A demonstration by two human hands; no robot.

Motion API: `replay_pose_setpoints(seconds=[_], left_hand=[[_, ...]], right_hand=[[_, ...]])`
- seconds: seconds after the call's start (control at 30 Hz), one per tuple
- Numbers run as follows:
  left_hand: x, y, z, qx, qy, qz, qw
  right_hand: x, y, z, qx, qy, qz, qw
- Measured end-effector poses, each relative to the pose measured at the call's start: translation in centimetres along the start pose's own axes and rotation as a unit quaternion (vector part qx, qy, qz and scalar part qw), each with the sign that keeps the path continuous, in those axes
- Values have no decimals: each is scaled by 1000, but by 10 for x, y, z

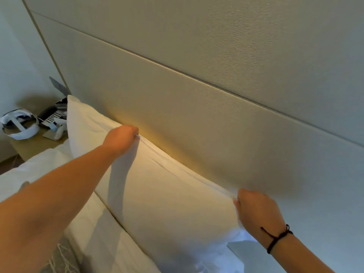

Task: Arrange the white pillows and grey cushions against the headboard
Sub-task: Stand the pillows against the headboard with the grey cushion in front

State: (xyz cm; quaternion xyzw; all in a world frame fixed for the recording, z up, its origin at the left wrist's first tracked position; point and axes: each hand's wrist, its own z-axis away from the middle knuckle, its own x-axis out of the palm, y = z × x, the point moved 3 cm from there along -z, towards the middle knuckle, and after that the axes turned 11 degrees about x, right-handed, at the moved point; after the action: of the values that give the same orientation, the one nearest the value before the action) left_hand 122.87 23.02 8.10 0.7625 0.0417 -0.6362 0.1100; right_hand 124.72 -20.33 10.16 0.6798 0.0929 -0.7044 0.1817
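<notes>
Beige padded panels of the headboard (216, 95) fill the upper right of the frame, with a bedside worktop (33, 144) in the left middle carrying a white headset (18, 125), a telephone (51, 115) and some small items too cluttered to name. A white pillow (157, 194) stands on its long edge across the centre of the frame, leaning back so its top seam touches the headboard. Behind it at the left, a second white pillow (78, 115) stands upright, its corner poking up beside the headboard edge.

The left hand (122, 138) has its grip closed on the top seam of the front pillow near the centre left, fingers curled over the edge. The right hand (258, 211), with a dark cord (275, 237) on its wrist, pinches the same seam at the lower right. A patterned grey cushion (61, 259) shows at the bottom left, lying on the bed (29, 168) well apart from the headboard.

The step in hand looks like seating this pillow upright against the headboard. The next move probably calls for letting go once it stands squarely, smoothing the loose cover bunched at the lower right, then reaching for the grey cushion to prop in front. The soft pillow may slump if released too early.
</notes>
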Motion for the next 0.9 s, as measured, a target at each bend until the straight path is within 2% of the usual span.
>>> replay_pose_setpoints(seconds=[0.13, 0.23, 0.33, 0.5, 0.57, 0.7, 0.77, 0.9], left_hand=[[9, -5, 5, 35, -55, -33, 997], [1, -12, 5, 73, -54, -94, 991], [-1, -14, 4, 89, -43, -95, 991], [3, -26, 1, 153, -44, -56, 986], [6, -34, -1, 174, -50, -59, 982], [8, -62, -13, 206, -136, -145, 958], [0, -87, -20, 196, -174, -210, 942], [-32, -148, -36, 79, -173, -327, 926]], right_hand=[[14, -24, -4, -15, -71, 29, 997], [2, -70, -18, -72, -17, -71, 995], [-9, -137, -44, -163, 16, -185, 969], [-2, -246, -122, -180, -160, -338, 910], [3, -271, -146, -164, -200, -375, 890], [7, -287, -172, -136, -156, -362, 909], [7, -286, -176, -152, -125, -368, 909], [2, -282, -171, -213, -60, -344, 912]])
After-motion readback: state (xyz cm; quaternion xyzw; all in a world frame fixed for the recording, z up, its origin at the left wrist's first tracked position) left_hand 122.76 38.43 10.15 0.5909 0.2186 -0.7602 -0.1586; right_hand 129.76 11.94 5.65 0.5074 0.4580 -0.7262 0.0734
